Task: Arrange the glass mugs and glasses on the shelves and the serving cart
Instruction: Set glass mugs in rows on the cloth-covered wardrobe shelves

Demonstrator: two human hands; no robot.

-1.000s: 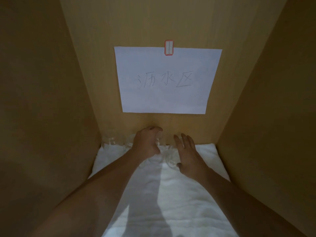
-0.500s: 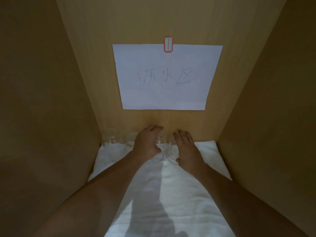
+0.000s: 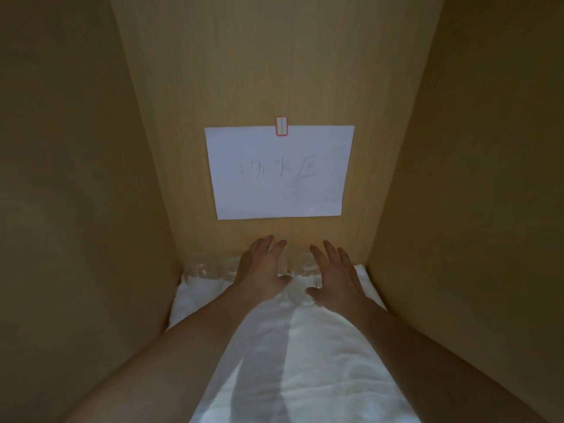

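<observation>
Left hand (image 3: 265,271) and right hand (image 3: 337,277) splayed over glasses (image 3: 300,271).

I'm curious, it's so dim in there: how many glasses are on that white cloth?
4 that I can make out, in a row along the back: far-left glass, second glass, one between the hands, one by the right hand. Hands may hide more.
</observation>
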